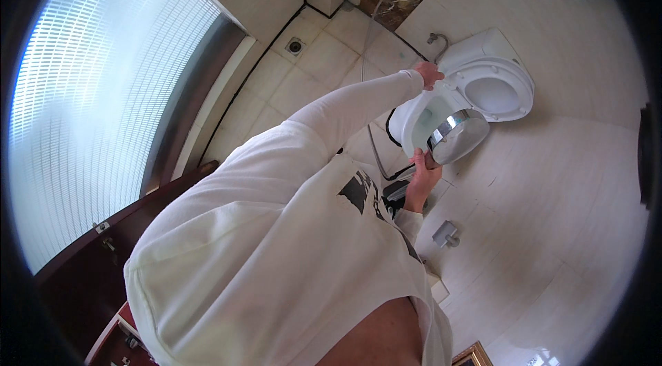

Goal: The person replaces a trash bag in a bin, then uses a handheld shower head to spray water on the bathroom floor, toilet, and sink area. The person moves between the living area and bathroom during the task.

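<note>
A white toilet stands before me, its seat [491,94] raised and its bowl [422,121] uncovered. My left hand [429,75] reaches across to the bowl's far edge, close to the hinge end of the seat. Its fingers look curled together; whatever they hold is too small to make out. With my right hand [422,178] I grip the near edge of a shiny round metal basin [460,138], tilted beside and partly over the bowl. The basin's far side lies close to the raised seat.
A toilet paper holder [447,234] sticks out from the right wall. A grey hose [376,149] runs beside the bowl. The tiled floor has a square drain [295,46]. At the left is a bright ribbed window [96,104]; below it, a dark red door or cabinet panel [89,273].
</note>
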The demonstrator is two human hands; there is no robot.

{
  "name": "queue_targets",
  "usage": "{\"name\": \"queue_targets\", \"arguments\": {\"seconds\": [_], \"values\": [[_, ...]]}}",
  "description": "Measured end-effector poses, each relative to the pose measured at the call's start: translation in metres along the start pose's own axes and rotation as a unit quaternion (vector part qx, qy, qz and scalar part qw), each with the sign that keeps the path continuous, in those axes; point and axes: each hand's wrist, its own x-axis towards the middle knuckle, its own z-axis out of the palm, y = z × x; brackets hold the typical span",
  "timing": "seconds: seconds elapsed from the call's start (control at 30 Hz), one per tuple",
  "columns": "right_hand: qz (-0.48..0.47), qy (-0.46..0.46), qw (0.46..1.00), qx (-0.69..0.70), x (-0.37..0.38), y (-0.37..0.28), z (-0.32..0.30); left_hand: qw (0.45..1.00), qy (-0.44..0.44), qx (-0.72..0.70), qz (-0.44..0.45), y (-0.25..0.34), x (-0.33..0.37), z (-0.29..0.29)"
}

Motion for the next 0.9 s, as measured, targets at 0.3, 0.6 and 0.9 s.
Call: {"name": "queue_targets", "arguments": {"seconds": [0.3,0.6,0.9], "values": [[0.051,-0.004,0.992,0.116,0.027,-0.014,0.020,0.928,-0.071,-0.304,-0.203,0.071,-0.006,-0.057],[0.058,-0.016,0.966,0.253,0.086,-0.012,0.044,0.925,0.039,-0.262,-0.272,0.074,-0.060,-0.075],[0.080,-0.068,0.939,0.329,0.104,-0.032,0.067,0.952,0.060,-0.253,-0.159,0.107,-0.111,-0.095]]}}
